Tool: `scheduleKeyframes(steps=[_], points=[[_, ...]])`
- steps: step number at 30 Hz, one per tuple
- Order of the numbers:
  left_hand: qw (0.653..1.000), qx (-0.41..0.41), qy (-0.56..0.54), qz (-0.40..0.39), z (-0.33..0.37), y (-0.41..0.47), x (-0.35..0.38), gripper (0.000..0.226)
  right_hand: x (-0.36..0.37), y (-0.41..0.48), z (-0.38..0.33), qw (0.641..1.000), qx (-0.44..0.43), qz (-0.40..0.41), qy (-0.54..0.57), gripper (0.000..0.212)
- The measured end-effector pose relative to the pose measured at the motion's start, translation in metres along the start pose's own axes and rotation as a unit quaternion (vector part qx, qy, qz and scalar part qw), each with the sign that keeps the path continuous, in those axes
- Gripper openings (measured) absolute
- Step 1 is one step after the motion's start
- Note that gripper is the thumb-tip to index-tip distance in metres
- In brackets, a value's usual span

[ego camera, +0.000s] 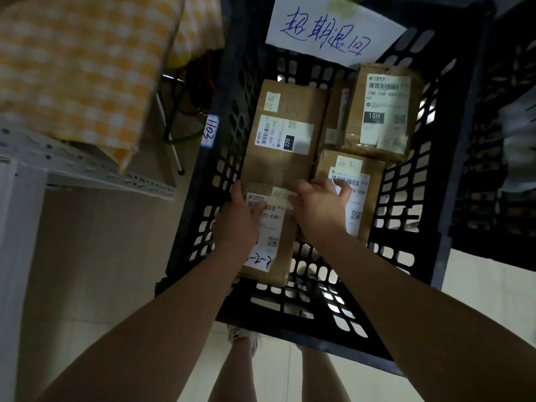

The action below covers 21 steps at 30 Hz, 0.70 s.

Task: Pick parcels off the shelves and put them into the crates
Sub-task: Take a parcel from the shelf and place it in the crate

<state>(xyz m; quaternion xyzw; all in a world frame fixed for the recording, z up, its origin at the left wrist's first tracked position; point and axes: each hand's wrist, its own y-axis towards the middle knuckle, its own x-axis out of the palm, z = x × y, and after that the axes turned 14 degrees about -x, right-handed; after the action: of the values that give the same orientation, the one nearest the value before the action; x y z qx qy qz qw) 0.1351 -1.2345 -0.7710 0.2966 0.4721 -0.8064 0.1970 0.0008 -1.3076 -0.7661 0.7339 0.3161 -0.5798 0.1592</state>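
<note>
A small cardboard parcel [272, 236] lies near-left in the black crate [203, 198], left hand [236, 221] gripping its edge, right hand [317, 206] resting loose-fingered on top; seemingly light, rigid, best held by opposite sides.

Crate [229, 134]: open above. Parcels [284, 166] cover most of its floor; bare lattice floor [313, 285] shows at near right. Lattice walls enclose all sides; shelf [87, 166] close left.

A yellow-and-white checked cloth [72, 59] hung at the far left. Right of it lay a blue-edged tag [210, 132] marked H03. A white handwritten paper sign [333, 27] stood farther right, above pale floor tiles [95, 256].
</note>
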Motion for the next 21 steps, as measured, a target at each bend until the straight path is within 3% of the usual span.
scheduleKeyframes(steps=[3, 6, 9, 12, 15, 17, 21], points=[[0.998, 0.005, 0.057, 0.005, -0.007, 0.002, -0.003, 0.067, 0.002, 0.003, -0.001, 0.997, -0.042, -0.057, -0.031, 0.028], [0.988, 0.082, 0.128, -0.020, -0.011, 0.003, 0.008, 0.070, 0.006, -0.002, 0.000, 0.971, -0.162, -0.147, -0.097, 0.032], [0.929, 0.184, 0.317, -0.045, -0.018, 0.006, 0.022, 0.070, 0.007, -0.017, 0.006, 0.952, -0.222, -0.152, -0.144, 0.037], [0.841, 0.272, 0.465, -0.052, -0.021, 0.010, 0.029, 0.079, 0.007, -0.029, 0.021, 0.978, -0.148, -0.096, -0.111, 0.054], [0.792, 0.306, 0.523, -0.079, -0.017, 0.009, 0.034, 0.078, 0.010, -0.037, 0.035, 0.984, -0.061, -0.138, -0.093, 0.073], [0.786, 0.278, 0.546, -0.079, -0.015, 0.008, 0.032, 0.071, 0.011, -0.039, 0.038, 0.983, -0.019, -0.167, -0.071, 0.076], [0.827, 0.212, 0.516, -0.077, -0.018, 0.008, 0.027, 0.073, 0.010, -0.042, 0.035, 0.982, 0.015, -0.176, -0.069, 0.080]])
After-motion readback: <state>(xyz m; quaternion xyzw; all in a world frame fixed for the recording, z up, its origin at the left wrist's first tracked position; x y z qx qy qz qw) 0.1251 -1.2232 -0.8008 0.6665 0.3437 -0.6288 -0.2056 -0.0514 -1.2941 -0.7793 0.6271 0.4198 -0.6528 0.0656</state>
